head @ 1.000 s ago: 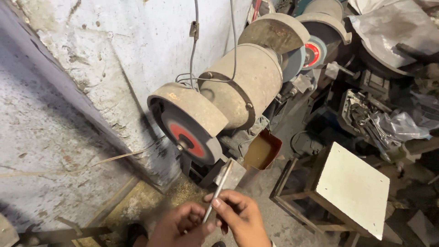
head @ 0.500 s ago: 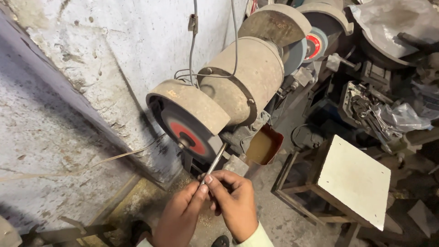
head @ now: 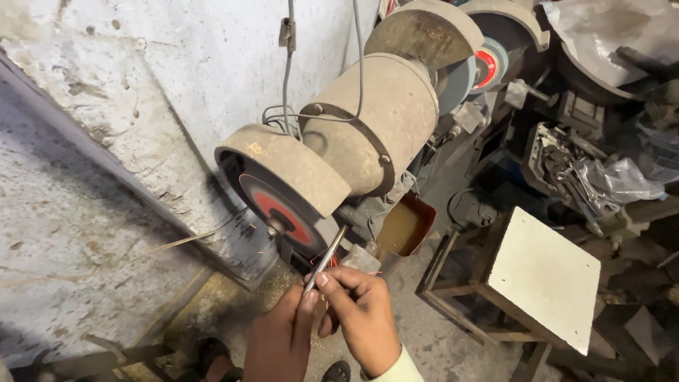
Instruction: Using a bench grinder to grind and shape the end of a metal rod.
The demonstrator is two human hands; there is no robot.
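Workshop corner, rough whitewashed wall, gritty concrete floor: left hand and right hand, grips pinched on metal rod, at bench grinder, white-topped stool beside.

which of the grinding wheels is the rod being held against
The near grinding wheel, with the red centre disc, under the dusty guard closest to both hands. The thin metal rod meets its lower edge, throwing sparks; the far wheel stands untouched behind the motor.

A dusty concrete floor carries everything here. On it stand the grinder's stand, half hidden, and just to the right a small wooden stool with a white square top. Scrap metal is piled further right.
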